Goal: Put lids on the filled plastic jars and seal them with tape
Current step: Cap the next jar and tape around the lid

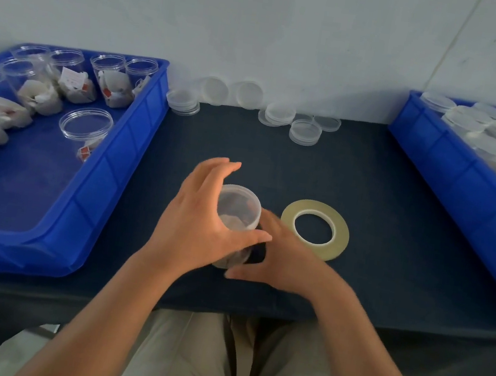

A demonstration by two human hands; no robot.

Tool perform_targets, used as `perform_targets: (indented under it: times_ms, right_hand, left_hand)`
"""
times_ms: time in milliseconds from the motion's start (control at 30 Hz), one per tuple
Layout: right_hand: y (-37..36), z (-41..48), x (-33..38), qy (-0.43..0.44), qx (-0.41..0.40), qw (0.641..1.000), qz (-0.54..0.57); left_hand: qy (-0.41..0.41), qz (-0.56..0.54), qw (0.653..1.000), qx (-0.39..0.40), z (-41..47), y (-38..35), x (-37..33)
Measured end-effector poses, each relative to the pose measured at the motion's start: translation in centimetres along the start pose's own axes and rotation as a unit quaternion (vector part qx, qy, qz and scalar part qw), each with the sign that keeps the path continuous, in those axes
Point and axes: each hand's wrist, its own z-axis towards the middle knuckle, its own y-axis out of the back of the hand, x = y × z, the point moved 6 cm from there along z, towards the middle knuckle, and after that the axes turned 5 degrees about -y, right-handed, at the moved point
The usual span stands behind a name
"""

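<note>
Dark table (382, 189): lidded jar (239, 208) upright between hands (201, 222) (287, 259).

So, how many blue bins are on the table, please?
2. The left bin holds open jars; the right bin, lidded jars. None seems hidden.

No text, brand, number or sign can be read anywhere; the small red tags (107, 92) on the sachets (39, 95) inside the open jars (110, 75) in the left blue bin (112, 151) are too small and blurred to make out.
</note>
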Motion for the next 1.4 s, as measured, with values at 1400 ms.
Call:
perform_targets:
  times_ms: [1400]
  right_hand:
    - [3.1,-9.0,2.6,0.03,-0.176,0.975,0.131]
  left_hand:
    - [-0.202,0.072,0.961,-0.178,-4.0,1.1,-7.4]
